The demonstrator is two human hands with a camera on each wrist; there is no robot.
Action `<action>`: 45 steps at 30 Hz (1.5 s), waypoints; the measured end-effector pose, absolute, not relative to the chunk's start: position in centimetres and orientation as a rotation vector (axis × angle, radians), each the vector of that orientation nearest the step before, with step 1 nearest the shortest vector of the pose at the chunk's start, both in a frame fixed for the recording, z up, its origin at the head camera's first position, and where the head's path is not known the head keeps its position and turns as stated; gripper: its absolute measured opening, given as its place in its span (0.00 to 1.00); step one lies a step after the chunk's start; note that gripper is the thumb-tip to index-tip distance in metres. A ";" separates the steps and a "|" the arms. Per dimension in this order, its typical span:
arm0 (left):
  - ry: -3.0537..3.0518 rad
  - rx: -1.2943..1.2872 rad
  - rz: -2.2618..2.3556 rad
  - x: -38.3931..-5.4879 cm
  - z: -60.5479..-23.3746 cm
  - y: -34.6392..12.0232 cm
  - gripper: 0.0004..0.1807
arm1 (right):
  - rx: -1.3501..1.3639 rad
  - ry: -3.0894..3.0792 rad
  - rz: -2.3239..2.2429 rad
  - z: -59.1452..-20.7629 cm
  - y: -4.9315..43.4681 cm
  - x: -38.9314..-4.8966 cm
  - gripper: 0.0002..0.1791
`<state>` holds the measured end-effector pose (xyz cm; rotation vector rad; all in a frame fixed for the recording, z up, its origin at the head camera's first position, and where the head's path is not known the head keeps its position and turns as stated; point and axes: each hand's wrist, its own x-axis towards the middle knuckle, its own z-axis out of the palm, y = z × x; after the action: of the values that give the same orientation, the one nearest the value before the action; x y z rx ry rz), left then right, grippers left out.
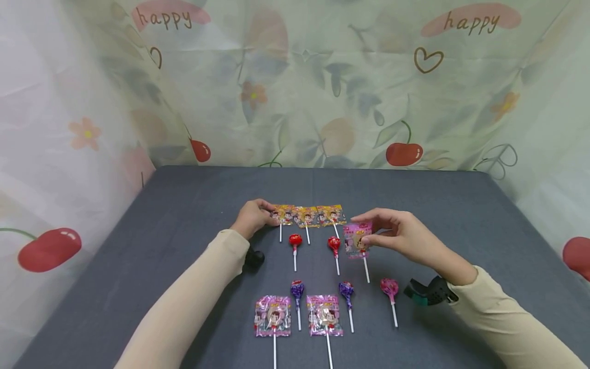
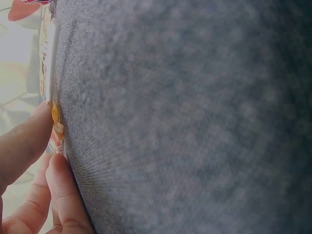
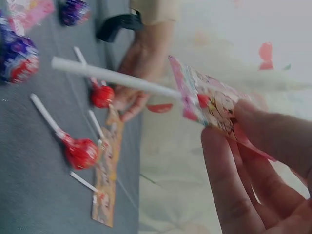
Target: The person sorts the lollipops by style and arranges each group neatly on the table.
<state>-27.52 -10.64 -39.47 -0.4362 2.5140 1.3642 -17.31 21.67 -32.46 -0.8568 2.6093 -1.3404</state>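
My right hand [image 1: 403,234] pinches a lollipop in a flat pink wrapper [image 1: 353,240] between thumb and fingers, raised off the table in the right wrist view, its white stick pointing away from the palm. Three lollipops in yellow wrappers lie in a row at the back: a left one [image 1: 287,215], a middle one [image 1: 305,217] and a right one [image 1: 330,213]. At the row's left end, my left hand [image 1: 252,219] pinches the edge of the left yellow-wrapped lollipop. In the left wrist view its thumb [image 2: 27,144] and fingers meet at the yellow wrapper, close to the cloth.
Two red round lollipops [image 1: 295,240] [image 1: 334,243] lie before the row. Nearer are two purple round lollipops [image 1: 297,288] [image 1: 346,289], one pink round lollipop [image 1: 389,287] and two pink-wrapped flat lollipops [image 1: 272,316] [image 1: 324,315]. A grey cloth [image 1: 207,328] covers the table; a patterned curtain [image 1: 304,102] stands behind.
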 end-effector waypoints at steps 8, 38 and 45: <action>2.511 -0.425 1.364 -27.3 -39.2 -10.7 0.21 | -0.629 2.713 -1.474 -32.4 22.4 -19.7 0.23; 2.525 -0.428 1.349 -27.5 -39.3 -10.7 0.20 | -0.074 2.672 -1.334 -38.1 21.6 -28.9 0.26; 2.535 -0.425 1.342 -27.5 -39.4 -10.7 0.20 | -0.039 2.532 -1.345 -38.9 22.3 -29.8 0.26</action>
<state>-27.45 -10.69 -39.40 -0.4248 2.5351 1.3423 -29.82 22.28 -38.91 -0.0385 2.5317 -1.3454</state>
